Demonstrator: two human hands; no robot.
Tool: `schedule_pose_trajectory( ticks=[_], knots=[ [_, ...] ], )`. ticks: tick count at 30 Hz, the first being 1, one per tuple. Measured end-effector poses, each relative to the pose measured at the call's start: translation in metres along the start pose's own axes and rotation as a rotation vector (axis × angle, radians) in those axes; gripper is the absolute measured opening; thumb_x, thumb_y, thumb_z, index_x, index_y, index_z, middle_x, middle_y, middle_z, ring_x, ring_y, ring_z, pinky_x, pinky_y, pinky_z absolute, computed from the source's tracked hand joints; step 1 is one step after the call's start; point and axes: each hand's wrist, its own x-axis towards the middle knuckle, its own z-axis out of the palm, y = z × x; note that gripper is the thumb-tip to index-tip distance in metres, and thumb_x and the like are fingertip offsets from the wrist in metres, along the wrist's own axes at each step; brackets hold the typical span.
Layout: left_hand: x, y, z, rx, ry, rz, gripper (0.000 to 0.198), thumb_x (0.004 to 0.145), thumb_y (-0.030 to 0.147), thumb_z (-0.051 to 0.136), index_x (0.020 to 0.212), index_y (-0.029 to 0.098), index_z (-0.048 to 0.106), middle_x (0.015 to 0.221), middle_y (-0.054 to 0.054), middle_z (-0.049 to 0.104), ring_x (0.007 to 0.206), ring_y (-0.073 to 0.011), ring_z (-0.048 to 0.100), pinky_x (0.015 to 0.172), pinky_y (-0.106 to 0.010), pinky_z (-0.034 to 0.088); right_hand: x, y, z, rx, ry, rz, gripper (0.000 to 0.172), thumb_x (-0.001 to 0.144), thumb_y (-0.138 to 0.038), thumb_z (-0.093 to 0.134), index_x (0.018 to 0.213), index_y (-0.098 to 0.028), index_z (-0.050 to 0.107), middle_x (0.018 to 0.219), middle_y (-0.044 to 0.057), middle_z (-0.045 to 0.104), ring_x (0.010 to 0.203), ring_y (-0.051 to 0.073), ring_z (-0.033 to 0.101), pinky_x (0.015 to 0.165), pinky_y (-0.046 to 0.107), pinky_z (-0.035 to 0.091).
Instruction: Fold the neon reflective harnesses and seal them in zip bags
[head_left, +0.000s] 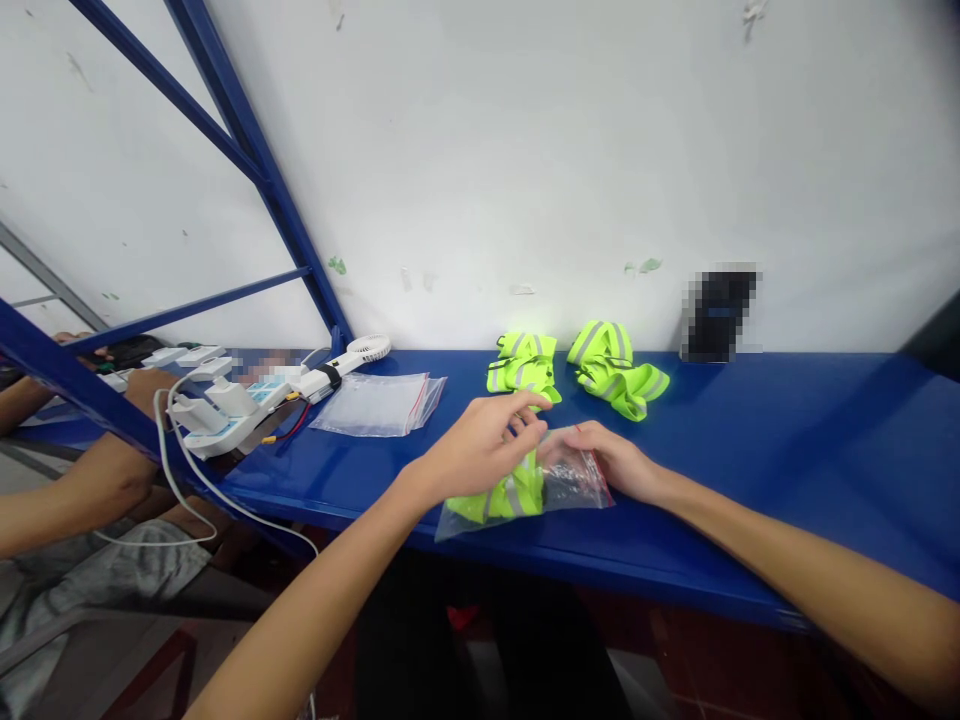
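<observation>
A clear zip bag [574,487] with a red-edged opening lies at the front of the blue table. A folded fluorescent yellow reflective strap [499,500] with grey stripes is inside its left part. My right hand [611,458] grips the bag near the opening; some of its fingers show through the plastic. Over the bag's upper edge is my left hand [487,440], fingers loosely curved and apart, with nothing visible between them. Behind it lies a bundled yellow reflective strap [525,362], and to its right another bundled strap [619,370].
A stack of clear zip bags [371,403] lies left of my hands. Beyond it are a white handheld fan [367,349] and a power strip [240,420] with plugs and cables. A dark pixelated object [720,312] leans on the wall. Another person's arm [90,490] is at far left, past the blue frame [255,150].
</observation>
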Motion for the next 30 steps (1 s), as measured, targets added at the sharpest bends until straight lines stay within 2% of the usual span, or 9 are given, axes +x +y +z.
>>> schedule_pose_trajectory(
  ticks=[2,6,11,16,20,23,26,28,30],
  knots=[
    [0.01,-0.007,-0.002,-0.049,-0.071,-0.006,0.03,0.093,0.034,0.041,0.1,0.015,0.064,0.079,-0.003,0.067,0.068,-0.0129,0.059,0.063,-0.024,0.046,0.003,-0.004,-0.005,0.051,-0.136,0.009,0.037,0.076,-0.036,0.044,0.077,-0.012,0.073,0.052,0.004,0.062,0.041,0.013,0.045,0.05,0.028,0.037],
    [0.017,-0.017,0.014,0.037,-0.128,0.053,0.023,0.088,0.031,0.049,0.081,0.016,0.064,0.069,-0.001,0.061,0.063,-0.0115,0.052,0.063,-0.023,0.04,0.004,-0.019,-0.02,-0.069,-0.291,0.061,0.029,0.072,-0.027,0.045,0.064,-0.013,0.068,0.055,0.004,0.063,0.051,0.014,0.051,0.055,0.026,0.039],
    [0.014,-0.023,0.038,0.253,-0.175,-0.065,0.019,0.085,0.031,0.05,0.08,0.019,0.063,0.072,-0.001,0.062,0.064,-0.0142,0.054,0.061,-0.025,0.037,0.0,-0.029,-0.04,-0.358,-0.226,0.219,0.026,0.073,-0.039,0.063,0.058,-0.017,0.061,0.047,-0.002,0.052,0.044,0.009,0.038,0.046,0.024,0.028],
    [0.012,-0.021,0.048,0.344,-0.231,-0.222,0.027,0.088,0.035,0.042,0.081,0.021,0.064,0.082,-0.006,0.067,0.073,-0.0228,0.063,0.062,-0.03,0.041,0.0,-0.024,-0.039,-0.585,-0.176,0.238,0.034,0.064,-0.049,0.072,0.059,-0.017,0.063,0.049,-0.002,0.053,0.046,0.009,0.039,0.044,0.024,0.025],
    [0.019,-0.03,0.043,0.172,-0.319,-0.292,0.03,0.085,0.029,0.042,0.065,0.017,0.062,0.067,-0.007,0.065,0.063,-0.0202,0.062,0.058,-0.029,0.041,0.0,-0.021,-0.031,-0.664,-0.131,0.225,0.037,0.061,-0.053,0.073,0.059,-0.017,0.063,0.05,-0.001,0.054,0.048,0.011,0.042,0.044,0.024,0.027],
    [0.025,-0.045,0.035,-0.135,-0.478,-0.455,0.024,0.083,0.031,0.045,0.082,0.016,0.064,0.063,-0.003,0.065,0.05,-0.0156,0.058,0.051,-0.026,0.041,0.001,-0.018,-0.031,-0.694,-0.074,0.198,0.036,0.06,-0.05,0.075,0.073,-0.018,0.064,0.054,-0.002,0.054,0.05,0.012,0.044,0.045,0.025,0.028],
    [0.024,-0.06,0.034,-0.133,-0.315,-0.502,0.04,0.077,0.042,0.058,0.106,0.015,0.057,0.058,0.001,0.062,0.044,-0.0153,0.054,0.049,-0.026,0.04,0.001,-0.015,-0.033,-0.743,-0.04,0.124,0.042,0.062,-0.048,0.075,0.09,-0.018,0.066,0.064,-0.001,0.055,0.054,0.013,0.046,0.048,0.025,0.031],
    [0.02,-0.066,0.036,0.024,-0.14,-0.404,0.048,0.071,0.046,0.066,0.106,0.015,0.058,0.056,0.002,0.059,0.049,-0.0156,0.055,0.052,-0.025,0.037,0.002,-0.015,-0.034,-0.783,-0.062,0.078,0.041,0.065,-0.047,0.073,0.095,-0.02,0.067,0.072,0.001,0.055,0.06,0.014,0.049,0.052,0.026,0.034],
    [0.016,-0.069,0.04,0.143,-0.053,-0.315,0.04,0.07,0.046,0.068,0.097,0.017,0.064,0.056,0.002,0.056,0.054,-0.0149,0.053,0.053,-0.025,0.034,0.001,-0.016,-0.033,-0.794,-0.085,0.04,0.034,0.068,-0.043,0.072,0.093,-0.021,0.068,0.079,0.002,0.056,0.067,0.017,0.052,0.057,0.027,0.037]
  ],
)
